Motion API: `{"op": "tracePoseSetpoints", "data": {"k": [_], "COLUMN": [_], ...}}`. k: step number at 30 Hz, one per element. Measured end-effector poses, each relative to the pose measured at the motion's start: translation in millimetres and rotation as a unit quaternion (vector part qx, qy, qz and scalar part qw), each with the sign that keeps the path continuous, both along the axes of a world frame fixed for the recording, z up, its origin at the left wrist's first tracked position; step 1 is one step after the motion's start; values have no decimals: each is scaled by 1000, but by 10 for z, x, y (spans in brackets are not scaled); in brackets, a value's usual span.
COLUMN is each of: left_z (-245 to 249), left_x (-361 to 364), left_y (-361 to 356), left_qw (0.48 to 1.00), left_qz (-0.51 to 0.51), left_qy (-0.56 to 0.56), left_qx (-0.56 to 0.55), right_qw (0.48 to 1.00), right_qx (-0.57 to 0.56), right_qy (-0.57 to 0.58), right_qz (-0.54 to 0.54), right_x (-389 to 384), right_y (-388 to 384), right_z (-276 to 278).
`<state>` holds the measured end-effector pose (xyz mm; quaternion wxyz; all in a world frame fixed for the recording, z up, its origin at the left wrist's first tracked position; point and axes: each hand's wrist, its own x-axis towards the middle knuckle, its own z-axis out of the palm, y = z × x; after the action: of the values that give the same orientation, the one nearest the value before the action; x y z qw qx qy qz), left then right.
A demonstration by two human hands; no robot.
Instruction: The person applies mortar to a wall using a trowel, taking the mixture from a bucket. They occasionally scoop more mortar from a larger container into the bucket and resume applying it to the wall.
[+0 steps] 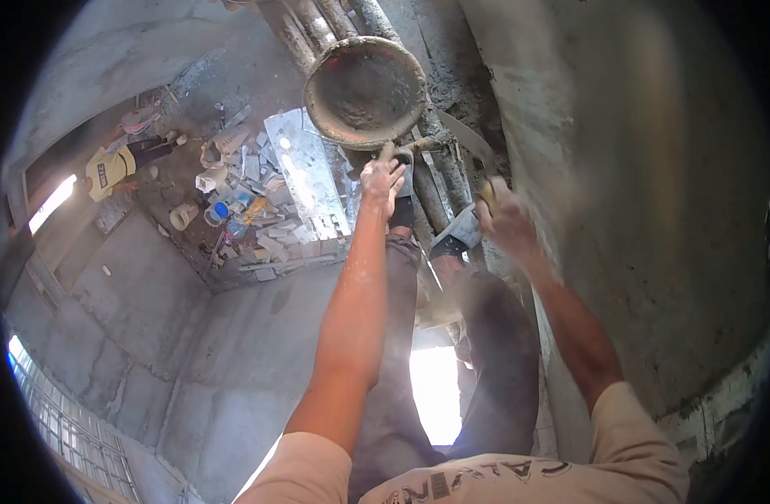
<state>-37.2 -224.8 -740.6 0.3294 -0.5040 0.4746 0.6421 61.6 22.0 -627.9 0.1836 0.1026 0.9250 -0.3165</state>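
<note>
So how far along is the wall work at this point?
Done: the wall beside the person looks mostly coated in smooth grey plaster. In hand: the right hand, blurred, grips a trowel close to the wall, and the left hand rests at the rim of the pan, which looks nearly empty of mortar. Left: bare blocks show at the wall's edge.

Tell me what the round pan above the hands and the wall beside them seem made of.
The pan: probably metal, judging by its thin rolled rim; dull, crusted with grey mortar. The wall: cement plaster by its look, grey, matte and rough-smeared, though motion blur hides fine texture.
</note>
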Motion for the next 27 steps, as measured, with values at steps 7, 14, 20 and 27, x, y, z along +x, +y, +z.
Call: {"op": "tracePoseSetpoints", "data": {"k": [7, 14, 20, 27], "left_z": [-1008, -973, -447, 1800], "left_x": [-273, -446, -569, 215], "left_y": [249, 236, 61, 239], "left_qw": [947, 937, 982, 989], "left_qz": [301, 324, 168, 68], "left_qy": [79, 121, 87, 127], "left_qx": [73, 42, 12, -34], "right_qw": [987, 992, 997, 969], "right_qx": [124, 115, 68, -10], "right_qy": [-3, 12, -34, -84], "right_qz": [102, 57, -31, -233], "right_x": [994, 1583, 1953, 1345], "right_y": [-17, -86, 38, 179], "right_z": [-5, -95, 118, 2139]}}
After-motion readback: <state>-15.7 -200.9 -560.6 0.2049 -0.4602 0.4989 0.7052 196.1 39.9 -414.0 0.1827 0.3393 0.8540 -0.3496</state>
